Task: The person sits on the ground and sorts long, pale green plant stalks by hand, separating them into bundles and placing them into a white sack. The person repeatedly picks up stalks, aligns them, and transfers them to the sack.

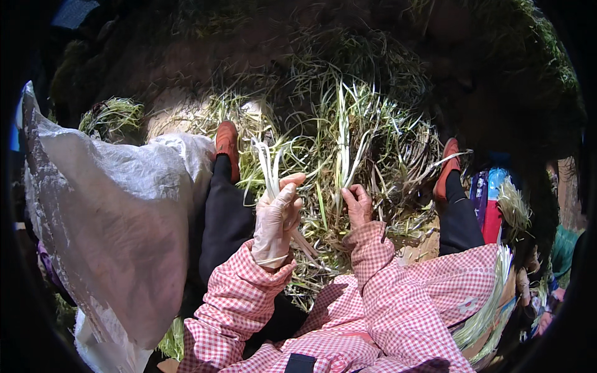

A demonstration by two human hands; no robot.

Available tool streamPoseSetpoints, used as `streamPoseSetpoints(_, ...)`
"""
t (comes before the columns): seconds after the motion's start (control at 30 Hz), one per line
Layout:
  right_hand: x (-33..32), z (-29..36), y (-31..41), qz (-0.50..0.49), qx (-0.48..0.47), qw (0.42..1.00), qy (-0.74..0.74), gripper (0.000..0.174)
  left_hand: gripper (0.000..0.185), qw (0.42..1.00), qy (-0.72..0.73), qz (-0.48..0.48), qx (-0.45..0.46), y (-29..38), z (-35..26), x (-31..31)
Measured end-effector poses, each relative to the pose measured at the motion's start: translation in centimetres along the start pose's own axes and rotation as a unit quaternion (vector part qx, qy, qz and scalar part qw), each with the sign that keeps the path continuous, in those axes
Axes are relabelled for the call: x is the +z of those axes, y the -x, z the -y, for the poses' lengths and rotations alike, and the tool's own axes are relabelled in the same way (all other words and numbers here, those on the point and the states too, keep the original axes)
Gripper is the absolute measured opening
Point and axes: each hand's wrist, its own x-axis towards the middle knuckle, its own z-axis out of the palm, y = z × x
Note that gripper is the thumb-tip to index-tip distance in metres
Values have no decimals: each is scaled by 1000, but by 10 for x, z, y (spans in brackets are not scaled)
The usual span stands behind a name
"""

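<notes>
My left hand [279, 219], in a thin translucent glove, is closed around a small bunch of pale plant stalks [267, 165]. Their white ends stick up above the fist, and more stalks trail out below it. Just to the right, my bare right hand [359, 204] pinches the near end of a long white-green plant stalk [344, 144] between thumb and fingers. That stalk stretches away over a loose heap of long leafy plants [396, 158]. The heap lies on the ground between my feet, its green and straw-coloured leaves tangled together.
A large white woven sack [121, 210] stands against my left leg. My red shoes [227, 142] flank the heap. By my right side lie a bundle of pale stalks [485, 307] and a purple, blue and red package [489, 200]. Another leafy clump [114, 116] lies beyond the sack.
</notes>
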Motion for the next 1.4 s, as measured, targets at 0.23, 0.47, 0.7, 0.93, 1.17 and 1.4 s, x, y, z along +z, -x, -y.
streamPoseSetpoints(0.23,0,89,82,83,-137,984,78,10,35,994,-85,73,-13,8,43,16)
streamPoseSetpoints(0.47,-2,107,108,86,39,985,-146,13,38,993,-38,99,-49,11,61,5)
streamPoseSetpoints(0.7,-7,94,109,21,48,980,-190,10,23,993,-9,64,-97,21,67,0)
streamPoseSetpoints(0.93,-97,38,90,-160,136,954,-215,12,10,998,28,57,-5,2,54,2)
streamPoseSetpoints(1.17,-46,107,91,-84,-46,978,187,36,17,1000,1,12,-27,17,51,-9)
streamPoseSetpoints(1.4,3,109,88,66,11,984,-165,22,29,996,-44,48,-62,21,65,0)
